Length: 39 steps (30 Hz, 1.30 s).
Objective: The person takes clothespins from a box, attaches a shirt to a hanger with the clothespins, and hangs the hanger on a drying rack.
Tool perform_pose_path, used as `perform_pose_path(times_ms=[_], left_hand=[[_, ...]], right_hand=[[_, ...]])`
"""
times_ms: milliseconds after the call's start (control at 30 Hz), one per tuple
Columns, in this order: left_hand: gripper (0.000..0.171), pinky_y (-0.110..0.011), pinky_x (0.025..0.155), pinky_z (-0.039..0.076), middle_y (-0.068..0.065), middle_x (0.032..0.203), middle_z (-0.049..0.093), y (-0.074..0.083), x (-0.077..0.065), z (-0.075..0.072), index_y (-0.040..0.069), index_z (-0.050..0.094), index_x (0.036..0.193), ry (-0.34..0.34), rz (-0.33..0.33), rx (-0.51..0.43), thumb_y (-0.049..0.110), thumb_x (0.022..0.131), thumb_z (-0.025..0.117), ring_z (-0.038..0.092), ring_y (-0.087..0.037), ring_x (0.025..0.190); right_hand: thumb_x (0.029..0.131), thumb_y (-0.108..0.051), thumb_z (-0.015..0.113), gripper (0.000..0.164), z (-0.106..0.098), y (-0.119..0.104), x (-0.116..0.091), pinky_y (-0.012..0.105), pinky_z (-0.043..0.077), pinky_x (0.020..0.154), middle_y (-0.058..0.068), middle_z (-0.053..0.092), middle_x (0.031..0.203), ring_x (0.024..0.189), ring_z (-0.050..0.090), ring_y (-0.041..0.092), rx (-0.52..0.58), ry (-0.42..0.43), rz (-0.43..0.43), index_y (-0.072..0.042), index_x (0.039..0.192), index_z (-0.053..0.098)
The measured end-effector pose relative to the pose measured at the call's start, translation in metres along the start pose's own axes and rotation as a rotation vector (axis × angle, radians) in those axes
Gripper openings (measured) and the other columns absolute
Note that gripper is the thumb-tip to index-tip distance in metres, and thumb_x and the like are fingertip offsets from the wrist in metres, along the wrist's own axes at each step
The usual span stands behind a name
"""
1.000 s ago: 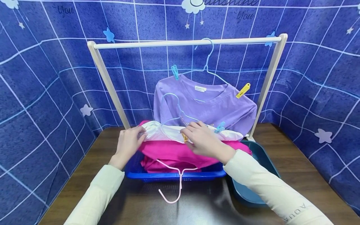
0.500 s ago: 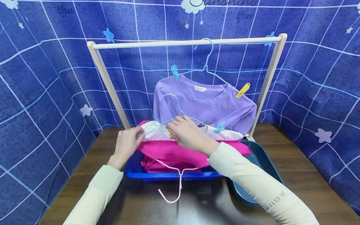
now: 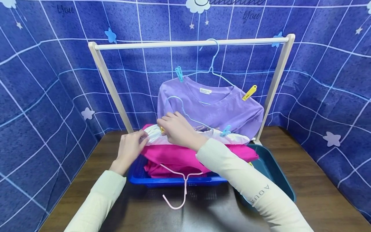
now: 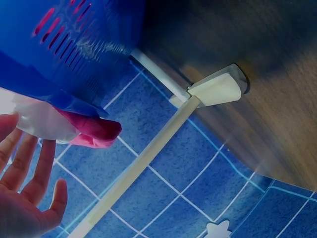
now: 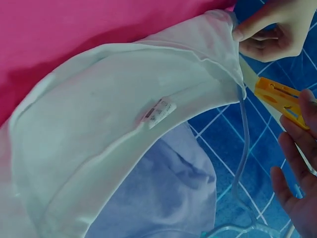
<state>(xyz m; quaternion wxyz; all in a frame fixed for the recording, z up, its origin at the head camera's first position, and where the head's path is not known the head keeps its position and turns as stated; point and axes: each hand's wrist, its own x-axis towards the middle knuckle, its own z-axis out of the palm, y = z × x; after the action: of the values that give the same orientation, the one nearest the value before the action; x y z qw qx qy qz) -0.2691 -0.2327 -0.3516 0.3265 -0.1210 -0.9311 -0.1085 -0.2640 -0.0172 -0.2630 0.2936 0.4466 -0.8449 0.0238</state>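
A pink-and-white shirt lies over the blue basket, with a light blue hanger inside its neck. My left hand pinches the shirt's white left shoulder between thumb and fingers. In my right hand is a yellow clothespin, held close beside that shoulder and the hanger's arm. The right wrist view shows the clothespin's tip just off the fabric edge. A blue clothespin sits on the shirt's other shoulder. My right hand hides part of the collar in the head view.
Behind, a purple shirt hangs on a white rack, clipped with a blue and a yellow clothespin. A pink hanger lies over the front of the blue basket. A teal tray stands at the right, partly under my sleeve.
My right hand has moved left across the collar with the yellow clothespin, reaching the shoulder near my left hand. The left hand stays on the fabric.
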Motion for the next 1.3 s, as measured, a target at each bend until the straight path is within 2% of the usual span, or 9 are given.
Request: perform_pose_path(times_ms=[500, 933, 1300], left_hand=[[0.012, -0.044, 0.061, 0.041, -0.011, 0.077, 0.07, 0.0, -0.001, 0.001, 0.011, 0.067, 0.085, 0.027, 0.015, -0.004, 0.02, 0.078, 0.069, 0.062, -0.029, 0.061], [0.012, -0.045, 0.064, 0.041, -0.012, 0.078, 0.07, -0.001, -0.002, 0.002, 0.01, 0.068, 0.086, 0.024, 0.015, -0.01, 0.019, 0.078, 0.069, 0.063, -0.03, 0.065], [0.01, -0.043, 0.06, 0.039, -0.009, 0.076, 0.07, 0.0, -0.003, 0.004, 0.012, 0.067, 0.084, 0.056, 0.035, -0.016, 0.019, 0.078, 0.069, 0.061, -0.028, 0.06]], right_hand=[[0.073, -0.012, 0.069, 0.015, 0.019, -0.001, 0.028, 0.03, 0.04, 0.074, -0.007, 0.064, 0.08, 0.086, 0.052, 0.014, 0.078, -0.049, 0.03, -0.016, 0.082, 0.057], [0.076, -0.015, 0.065, 0.01, 0.027, -0.007, 0.039, 0.03, 0.04, 0.07, -0.007, 0.067, 0.082, 0.086, 0.055, 0.015, 0.019, -0.125, 0.052, -0.018, 0.085, 0.06], [0.077, -0.017, 0.065, 0.017, 0.031, -0.012, 0.041, 0.03, 0.04, 0.072, -0.007, 0.068, 0.088, 0.089, 0.055, 0.015, -0.034, -0.172, 0.066, -0.02, 0.093, 0.064]])
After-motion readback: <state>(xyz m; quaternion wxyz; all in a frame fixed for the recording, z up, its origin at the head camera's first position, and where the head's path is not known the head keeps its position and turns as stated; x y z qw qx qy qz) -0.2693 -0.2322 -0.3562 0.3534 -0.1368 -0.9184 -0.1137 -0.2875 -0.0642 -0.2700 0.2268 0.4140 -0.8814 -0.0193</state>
